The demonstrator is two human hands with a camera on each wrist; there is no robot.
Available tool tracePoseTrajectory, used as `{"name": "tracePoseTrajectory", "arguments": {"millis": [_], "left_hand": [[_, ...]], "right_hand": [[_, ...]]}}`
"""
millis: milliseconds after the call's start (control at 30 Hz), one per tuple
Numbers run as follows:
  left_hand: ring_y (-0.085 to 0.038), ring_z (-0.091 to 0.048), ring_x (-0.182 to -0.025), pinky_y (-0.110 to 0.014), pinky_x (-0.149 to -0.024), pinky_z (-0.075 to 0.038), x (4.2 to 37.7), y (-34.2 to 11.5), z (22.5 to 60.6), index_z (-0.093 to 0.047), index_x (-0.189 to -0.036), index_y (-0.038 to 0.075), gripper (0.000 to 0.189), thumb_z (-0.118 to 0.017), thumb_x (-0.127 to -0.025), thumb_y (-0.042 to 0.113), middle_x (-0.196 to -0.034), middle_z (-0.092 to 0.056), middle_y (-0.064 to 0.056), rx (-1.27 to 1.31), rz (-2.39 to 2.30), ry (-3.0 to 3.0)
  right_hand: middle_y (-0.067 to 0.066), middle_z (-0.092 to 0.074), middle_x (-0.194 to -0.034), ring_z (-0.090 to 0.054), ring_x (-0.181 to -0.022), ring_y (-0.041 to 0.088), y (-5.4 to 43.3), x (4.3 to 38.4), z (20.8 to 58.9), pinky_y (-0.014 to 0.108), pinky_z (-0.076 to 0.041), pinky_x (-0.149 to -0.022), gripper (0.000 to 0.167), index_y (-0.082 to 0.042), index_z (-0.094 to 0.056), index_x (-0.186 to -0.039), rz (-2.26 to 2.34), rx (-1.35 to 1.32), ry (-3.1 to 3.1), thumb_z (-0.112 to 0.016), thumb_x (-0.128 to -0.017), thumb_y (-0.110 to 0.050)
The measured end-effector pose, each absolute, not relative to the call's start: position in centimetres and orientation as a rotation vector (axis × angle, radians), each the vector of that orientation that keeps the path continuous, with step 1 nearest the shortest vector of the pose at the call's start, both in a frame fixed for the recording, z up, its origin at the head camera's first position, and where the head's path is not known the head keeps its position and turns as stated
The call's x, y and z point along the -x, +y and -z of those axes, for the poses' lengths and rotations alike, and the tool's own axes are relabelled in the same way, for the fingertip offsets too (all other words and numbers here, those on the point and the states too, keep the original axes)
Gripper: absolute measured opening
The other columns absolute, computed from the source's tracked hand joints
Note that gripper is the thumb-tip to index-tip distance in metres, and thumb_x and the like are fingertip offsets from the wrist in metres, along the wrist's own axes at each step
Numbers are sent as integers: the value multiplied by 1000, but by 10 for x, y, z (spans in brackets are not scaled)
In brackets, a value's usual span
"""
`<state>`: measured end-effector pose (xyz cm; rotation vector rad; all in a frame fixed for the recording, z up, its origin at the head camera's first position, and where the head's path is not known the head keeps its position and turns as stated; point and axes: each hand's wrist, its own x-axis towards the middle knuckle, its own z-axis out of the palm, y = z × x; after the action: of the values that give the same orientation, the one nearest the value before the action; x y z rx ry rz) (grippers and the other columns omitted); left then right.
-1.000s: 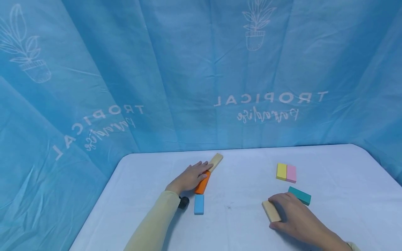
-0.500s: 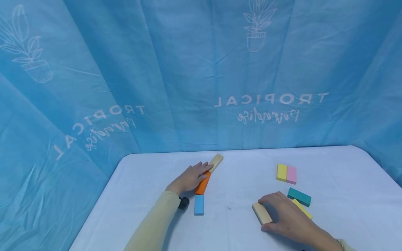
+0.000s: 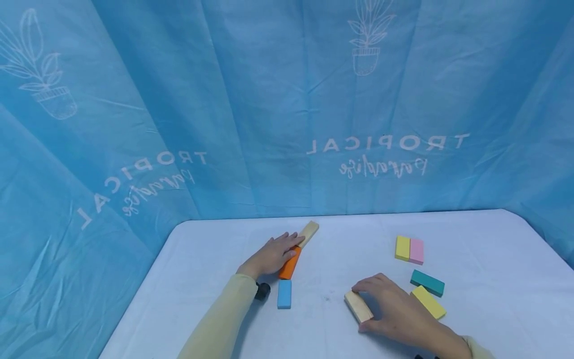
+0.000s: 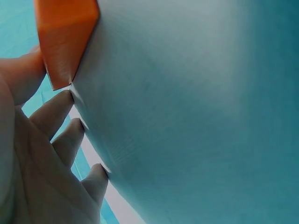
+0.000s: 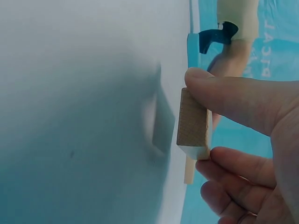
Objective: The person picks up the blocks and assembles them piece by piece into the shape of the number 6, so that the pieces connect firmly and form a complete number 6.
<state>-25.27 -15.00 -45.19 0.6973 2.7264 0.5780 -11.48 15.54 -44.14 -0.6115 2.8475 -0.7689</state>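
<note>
My right hand [image 3: 390, 311] pinches a plain wooden block [image 3: 358, 306] between thumb and fingers. In the right wrist view, the wooden block [image 5: 192, 119] shows its end, with the thumb above and fingertips below. My left hand [image 3: 271, 255] lies with extended fingers across the join of an orange block [image 3: 290, 264] and a second plain wooden block [image 3: 310, 231]. In the left wrist view, the thumb touches the orange block [image 4: 67, 37] and the other fingers are spread. A light blue block [image 3: 284, 294] lies at the near end of the orange one, forming a bent row.
Right of the right hand lie a yellow block [image 3: 428, 301] and a green block [image 3: 427, 282]. Farther back, another yellow block [image 3: 402, 248] sits against a pink block [image 3: 416, 251]. A white-covered table [image 3: 341, 259] carries everything, with a blue curtain [image 3: 269, 124] behind its far edge.
My right hand has moved left with the wooden block, toward the row. The near yellow block, hidden at first, has come into view behind it. My left hand has stayed in place.
</note>
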Motion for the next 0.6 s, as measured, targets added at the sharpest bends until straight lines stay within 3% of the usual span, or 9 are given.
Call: {"name": "tracePoseTrajectory", "arguments": {"millis": [267,600], "left_hand": [[-30,-22,-152,-57,-121,-15,252,-150,453,-37,-158,26,50,-45,-109,29,-162,-33,-4,-704,-600,2718],[-29,-22,-152,-56,-121,-15,252,-151,452,-36,-158,27,50,-45,-109,30,-162,-33,-3,-707,-590,2727]], "right_hand": [[-10,-61,-123,-54,-115,15,143,118,440,46,-51,-96,68,-18,-67,-126,817,719,2774,-89,-70,-47],[-14,-62,-124,-52,-117,13,125,124,440,46,-50,-98,64,-22,-66,-128,790,833,2712,-87,-74,-47]]}}
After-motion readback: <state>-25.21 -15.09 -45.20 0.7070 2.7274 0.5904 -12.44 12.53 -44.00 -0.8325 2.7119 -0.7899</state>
